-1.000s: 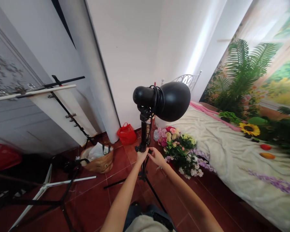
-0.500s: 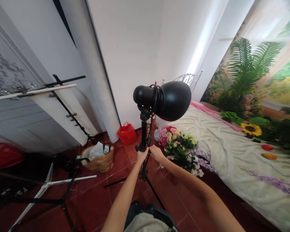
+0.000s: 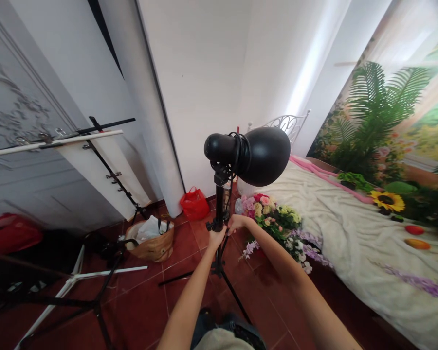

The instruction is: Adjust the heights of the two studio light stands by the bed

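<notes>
A black studio lamp (image 3: 264,155) with a deep round reflector sits on top of a black light stand (image 3: 219,206). Its cable (image 3: 243,153) is looped around the lamp's neck. My left hand (image 3: 216,237) is closed around the stand's pole, just below a collar with a black knob (image 3: 210,226). On the right side of the pole, at about the same height, my right hand (image 3: 238,223) is closed with its fingers curled against the stand. The exact part under those fingers is hidden. Below, the tripod legs (image 3: 237,297) spread over the red tiles.
Artificial flowers (image 3: 273,214) lie right of the stand, beside a bed with a cream blanket (image 3: 336,214). A red bag (image 3: 194,204) and a woven basket (image 3: 153,245) stand at left. Another stand with a white crossbar (image 3: 73,140) and white floor tubes (image 3: 109,272) are farther left.
My right hand has turned at the wrist, its knuckles now higher beside the pole. My left hand keeps its hold. The whole view has shifted slightly.
</notes>
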Available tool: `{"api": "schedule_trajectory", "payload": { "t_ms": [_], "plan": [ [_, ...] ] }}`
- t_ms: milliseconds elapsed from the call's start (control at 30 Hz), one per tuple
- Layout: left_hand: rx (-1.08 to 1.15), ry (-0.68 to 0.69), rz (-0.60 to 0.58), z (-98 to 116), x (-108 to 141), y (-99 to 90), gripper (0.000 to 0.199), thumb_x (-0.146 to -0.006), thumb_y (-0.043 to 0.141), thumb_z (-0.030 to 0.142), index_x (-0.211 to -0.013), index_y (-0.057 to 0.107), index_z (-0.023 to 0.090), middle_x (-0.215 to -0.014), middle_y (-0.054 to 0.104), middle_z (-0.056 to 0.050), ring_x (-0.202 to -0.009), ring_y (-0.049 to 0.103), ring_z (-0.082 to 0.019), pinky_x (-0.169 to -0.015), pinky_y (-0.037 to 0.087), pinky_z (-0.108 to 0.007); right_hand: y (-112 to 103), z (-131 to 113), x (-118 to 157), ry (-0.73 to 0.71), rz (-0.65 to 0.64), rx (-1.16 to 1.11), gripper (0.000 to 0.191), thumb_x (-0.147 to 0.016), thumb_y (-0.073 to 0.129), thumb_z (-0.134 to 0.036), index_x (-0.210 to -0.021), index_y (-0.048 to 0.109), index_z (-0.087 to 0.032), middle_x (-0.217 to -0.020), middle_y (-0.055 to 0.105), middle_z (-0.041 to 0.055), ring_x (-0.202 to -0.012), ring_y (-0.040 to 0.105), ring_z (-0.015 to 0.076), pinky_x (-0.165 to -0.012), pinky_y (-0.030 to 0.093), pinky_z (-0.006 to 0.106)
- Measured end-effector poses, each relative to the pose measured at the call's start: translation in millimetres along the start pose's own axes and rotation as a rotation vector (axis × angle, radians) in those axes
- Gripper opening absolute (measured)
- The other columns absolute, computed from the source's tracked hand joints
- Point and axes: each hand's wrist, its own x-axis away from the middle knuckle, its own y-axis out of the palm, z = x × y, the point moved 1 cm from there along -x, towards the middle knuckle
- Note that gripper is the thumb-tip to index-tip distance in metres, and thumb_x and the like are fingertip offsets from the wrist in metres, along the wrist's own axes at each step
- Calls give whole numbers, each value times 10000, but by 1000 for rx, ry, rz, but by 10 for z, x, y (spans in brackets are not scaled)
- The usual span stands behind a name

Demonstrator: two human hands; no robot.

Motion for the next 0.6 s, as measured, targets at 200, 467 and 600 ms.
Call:
{"api": "schedule_trajectory", "payload": {
  "t_ms": [200,467,600],
  "plan": [
    [-31,-51,53,-40,-19,31,103,-598,668,212,-650,598,158,-682,679,-63,-685,647,-180,-684,517,-299,344,417,313,-123,161,-347,467,-700,553,-570,-881,644,-149,-804,672,37,-582,574,109,-480,385,182],
    [-54,32,34,-135,-61,47,114,-611,648,240,-659,583,160,-685,670,-48,-640,631,-161,-666,514,-290,724,356,281,-221,562,-407,430,-758,479,-584,-796,578,-168,-756,605,9,-684,543,127,-649,433,225],
    [-64,15,38,-161,-71,54,112,-612,656,241,-646,588,158,-694,675,-65,-634,632,-163,-660,514,-291,799,324,255,-247,682,-419,414,-782,437,-584,-697,510,-186,-673,539,-14,-678,498,121,-680,416,219]
  ]
}}
